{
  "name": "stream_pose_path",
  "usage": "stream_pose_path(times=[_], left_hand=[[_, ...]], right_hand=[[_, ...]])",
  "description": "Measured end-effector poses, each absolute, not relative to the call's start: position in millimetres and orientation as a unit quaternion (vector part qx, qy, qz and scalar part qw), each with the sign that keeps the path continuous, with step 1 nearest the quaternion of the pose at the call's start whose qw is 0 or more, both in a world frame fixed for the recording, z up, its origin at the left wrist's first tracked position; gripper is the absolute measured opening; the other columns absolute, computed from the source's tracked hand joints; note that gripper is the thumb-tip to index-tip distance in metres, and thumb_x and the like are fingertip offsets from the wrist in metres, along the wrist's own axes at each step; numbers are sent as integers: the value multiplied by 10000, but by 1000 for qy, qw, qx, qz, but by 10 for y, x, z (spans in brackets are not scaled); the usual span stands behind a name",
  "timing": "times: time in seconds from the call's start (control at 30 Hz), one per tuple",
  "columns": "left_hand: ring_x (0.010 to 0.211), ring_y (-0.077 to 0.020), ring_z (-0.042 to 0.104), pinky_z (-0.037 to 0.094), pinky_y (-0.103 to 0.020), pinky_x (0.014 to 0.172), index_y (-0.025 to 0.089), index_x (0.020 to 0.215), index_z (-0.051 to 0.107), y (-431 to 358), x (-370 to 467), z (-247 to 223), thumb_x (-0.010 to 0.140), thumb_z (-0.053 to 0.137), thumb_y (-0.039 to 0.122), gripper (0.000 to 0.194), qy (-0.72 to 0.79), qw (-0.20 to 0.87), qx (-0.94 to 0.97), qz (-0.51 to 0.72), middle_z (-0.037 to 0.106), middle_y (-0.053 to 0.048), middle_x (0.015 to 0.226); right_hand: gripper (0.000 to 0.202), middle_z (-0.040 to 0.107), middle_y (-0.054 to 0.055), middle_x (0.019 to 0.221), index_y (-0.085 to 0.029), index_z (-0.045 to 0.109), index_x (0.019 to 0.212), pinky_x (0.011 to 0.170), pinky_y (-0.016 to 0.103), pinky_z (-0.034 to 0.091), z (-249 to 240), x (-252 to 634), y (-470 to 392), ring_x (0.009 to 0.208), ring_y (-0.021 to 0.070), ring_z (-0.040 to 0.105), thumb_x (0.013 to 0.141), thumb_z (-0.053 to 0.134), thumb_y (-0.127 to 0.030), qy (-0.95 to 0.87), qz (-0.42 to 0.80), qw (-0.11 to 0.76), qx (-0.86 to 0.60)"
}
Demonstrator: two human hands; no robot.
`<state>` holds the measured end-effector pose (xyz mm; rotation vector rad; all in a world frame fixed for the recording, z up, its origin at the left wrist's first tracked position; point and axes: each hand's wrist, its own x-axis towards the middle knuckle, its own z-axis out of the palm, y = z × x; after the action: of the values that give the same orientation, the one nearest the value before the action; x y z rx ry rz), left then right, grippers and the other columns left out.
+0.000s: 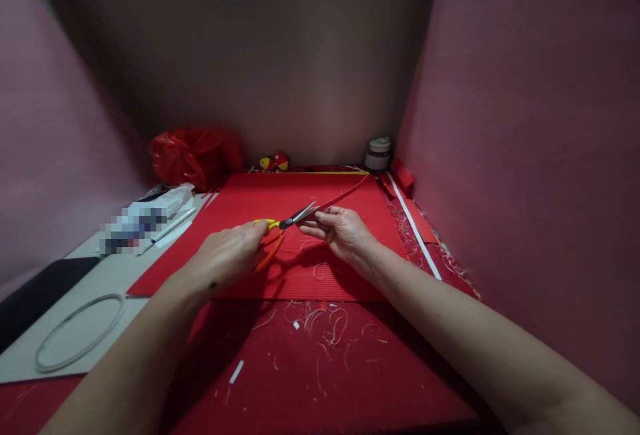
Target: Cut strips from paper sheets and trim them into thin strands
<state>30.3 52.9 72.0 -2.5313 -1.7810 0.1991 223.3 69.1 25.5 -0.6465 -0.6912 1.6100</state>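
Note:
My left hand is closed on the yellow and orange handles of a pair of scissors, whose blades are parted and point right. The fingers of my right hand pinch a narrow red strip close to the blade tips. From there the strip runs up and right to the far edge of a large ribbed red sheet. Both hands are above this sheet, which lies on a dark red surface. Curled thread scraps lie along its near edge.
A red plastic bag, small red and yellow items and a lidded jar stand at the back. To the left are a pale board with a ring and a plastic packet. A white strip lies right.

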Motion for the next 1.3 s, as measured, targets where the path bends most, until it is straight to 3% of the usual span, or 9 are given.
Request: stream_pose_path(times=[0.2,0.4,0.77,1.13,1.3], left_hand=[[749,-267,605,327,-305,525,211,988,467,503,368,697,840,302,387,284,-575,40,-813,84,634,-99,926],[740,-282,615,352,-318,543,186,999,467,487,399,688,864,286,341,275,-564,60,-818,100,636,-116,854],[719,-281,617,378,-317,559,178,1036,518,488,409,726,857,305,277,295,-553,62,-820,132,632,-115,787],[690,-283,621,330,-305,514,182,1025,539,506,360,706,866,309,313,309,-538,64,-832,116,642,-128,772],[693,-271,618,320,-297,520,181,975,540,502,364,746,857,325,303,274,-542,68,-827,132,640,-118,771]], right_hand=[[186,683,74,718,-95,614,678,736,330,572,254,2224,675,728,185,678,762,489,15,-314,702,579,-271],[206,685,83,720,-84,624,681,734,332,572,237,2218,675,726,189,677,768,474,28,-313,704,577,-272],[162,668,83,735,-98,600,660,792,383,543,242,2218,666,699,178,669,747,506,0,-322,696,571,-293],[140,662,72,706,-124,576,676,779,362,548,238,2230,665,696,176,672,747,498,-32,-340,697,563,-286],[153,667,57,675,-174,475,738,730,383,555,265,2252,675,644,197,684,731,468,-21,-325,692,574,-294]])
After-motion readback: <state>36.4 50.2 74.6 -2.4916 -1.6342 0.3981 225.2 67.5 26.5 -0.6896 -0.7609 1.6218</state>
